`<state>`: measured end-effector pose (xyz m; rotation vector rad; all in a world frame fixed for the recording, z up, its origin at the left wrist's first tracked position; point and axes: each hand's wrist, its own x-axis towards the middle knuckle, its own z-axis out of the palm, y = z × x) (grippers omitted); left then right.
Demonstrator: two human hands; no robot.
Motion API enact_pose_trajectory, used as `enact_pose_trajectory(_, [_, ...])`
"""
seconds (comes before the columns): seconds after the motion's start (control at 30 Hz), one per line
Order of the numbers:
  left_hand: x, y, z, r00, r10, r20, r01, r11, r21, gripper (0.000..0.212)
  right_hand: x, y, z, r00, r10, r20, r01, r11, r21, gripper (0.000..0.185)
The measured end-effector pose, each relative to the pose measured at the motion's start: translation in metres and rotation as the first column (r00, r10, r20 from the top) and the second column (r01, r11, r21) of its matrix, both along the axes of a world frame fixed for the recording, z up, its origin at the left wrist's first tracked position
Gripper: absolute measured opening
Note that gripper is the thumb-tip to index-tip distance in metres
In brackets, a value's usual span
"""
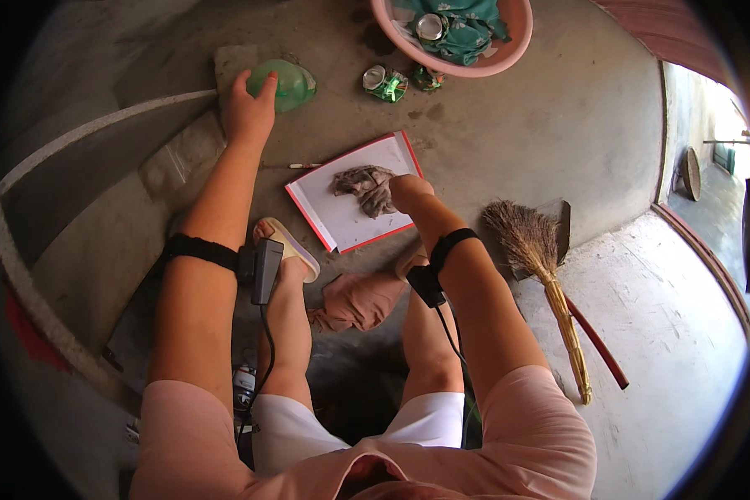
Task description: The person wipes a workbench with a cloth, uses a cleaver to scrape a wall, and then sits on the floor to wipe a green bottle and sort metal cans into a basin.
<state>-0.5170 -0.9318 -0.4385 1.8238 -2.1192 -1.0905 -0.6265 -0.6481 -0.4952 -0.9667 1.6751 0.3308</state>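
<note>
My left hand [250, 105] is stretched far forward, gripping the near side of a translucent green plastic bottle [295, 86]. The bottle's left part is hidden behind my fingers. Closer to me, my right hand [410, 192] is closed on the edge of a crumpled grey-brown rag [367, 186]. That rag lies on a white board with red edges [350, 231], which rests on the concrete floor at a slant. Dark specks dot the board's surface. A white marker-like stick [304, 166] lies just beyond its left corner.
Crushed green cans [387, 84] lie by a pink basin [523, 37] holding green floral cloth [465, 31] and a can [430, 27]. To the right are a straw broom [559, 312] and a dustpan [564, 231]. A brown cloth [362, 300] lies between my feet. A concrete ledge [106, 122] curves along the left.
</note>
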Motion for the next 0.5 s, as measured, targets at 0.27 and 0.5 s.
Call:
enact_pose_trajectory(0.27, [-0.014,0.013,0.025,0.983,-0.15,0.103,0.16,0.983,-0.089,0.041,0.048,0.033,-0.075,0.841,-0.504,-0.194,0.526,0.846,0.084,0.029])
enact_pose_trajectory(0.5, [0.019,0.05,0.028,0.917,-0.387,0.098,0.392,0.919,-0.039,0.028,0.034,0.031,-0.046,0.785,-0.606,0.129,0.618,0.752,-0.227,0.039])
